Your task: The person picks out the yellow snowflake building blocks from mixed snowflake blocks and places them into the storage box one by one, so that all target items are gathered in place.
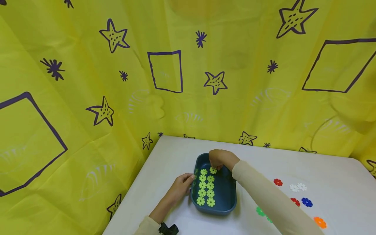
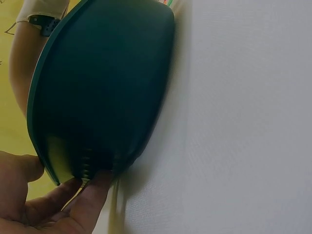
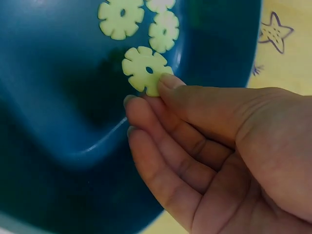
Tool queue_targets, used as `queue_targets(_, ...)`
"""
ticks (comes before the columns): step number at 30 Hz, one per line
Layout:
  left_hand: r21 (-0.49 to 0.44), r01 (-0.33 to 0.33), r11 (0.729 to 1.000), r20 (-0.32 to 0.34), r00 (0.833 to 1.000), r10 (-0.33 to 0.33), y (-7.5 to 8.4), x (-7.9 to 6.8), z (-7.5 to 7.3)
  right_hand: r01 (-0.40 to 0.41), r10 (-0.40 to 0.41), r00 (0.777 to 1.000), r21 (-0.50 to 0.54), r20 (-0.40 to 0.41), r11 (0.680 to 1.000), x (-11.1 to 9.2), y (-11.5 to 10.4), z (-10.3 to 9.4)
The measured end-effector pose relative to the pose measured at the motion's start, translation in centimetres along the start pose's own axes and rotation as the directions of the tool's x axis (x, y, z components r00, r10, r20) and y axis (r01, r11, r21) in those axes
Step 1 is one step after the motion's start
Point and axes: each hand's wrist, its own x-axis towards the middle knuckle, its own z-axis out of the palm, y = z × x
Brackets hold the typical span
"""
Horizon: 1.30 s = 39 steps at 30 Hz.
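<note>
A dark blue-green tub (image 1: pixel 225 192) stands on the white table, with yellow-green flower-shaped discs (image 1: pixel 210 185) lying in two columns along its left half. My right hand (image 1: pixel 219 158) reaches into the far end of the tub. Between thumb and fingers it pinches one yellow-green disc (image 3: pixel 145 67), as the right wrist view shows, close to the other discs. At the tub's left side my left hand (image 1: pixel 182 183) holds the wall. In the left wrist view its thumb is at the rim and its fingers touch the outer side of the tub (image 2: pixel 102 78).
Right of the tub, loose discs lie on the table (image 1: pixel 176 156): red (image 1: pixel 277 182), white (image 1: pixel 294 188), blue (image 1: pixel 307 202), orange (image 1: pixel 320 222) and green (image 1: pixel 260 211), the green partly behind the right sleeve. A yellow patterned curtain (image 1: pixel 188 107) borders the table's back and left.
</note>
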Motion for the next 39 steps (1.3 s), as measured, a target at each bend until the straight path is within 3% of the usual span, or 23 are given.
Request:
queue_targets(5, -0.004, -0.007, 1.0, 0.007, 1.0, 0.007, 0.0, 0.0, 0.0, -0.047, 0.046, 0.999, -0.047, -0.025, 0.998, 0.7, -0.7, 0.8)
queue_targets(13, -0.004, -0.006, 1.0, 0.011, 1.0, 0.006, 0.0, 0.0, 0.0, -0.052, 0.048, 0.997, -0.089, -0.053, 0.995, 0.9, -1.1, 1.8)
queue_targets(21, -0.004, -0.012, 1.0, 0.012, 1.0, 0.012, 0.0, -0.1, 0.0, -0.07, 0.067, 0.997, -0.1, -0.036, 0.992, 1.0, -1.2, 2.1)
queue_targets(28, 0.0, -0.024, 1.0, 0.018, 1.0, 0.024, -0.2, 0.1, -0.1, -0.063, 0.062, 0.998, -0.196, -0.013, 0.978, 0.9, -1.7, 1.9)
queue_targets(39, -0.005, -0.026, 1.0, 0.011, 1.0, 0.026, -0.5, 0.2, 0.0, -0.096, 0.096, 0.995, -0.198, -0.008, 0.976, 0.5, -2.2, 2.0)
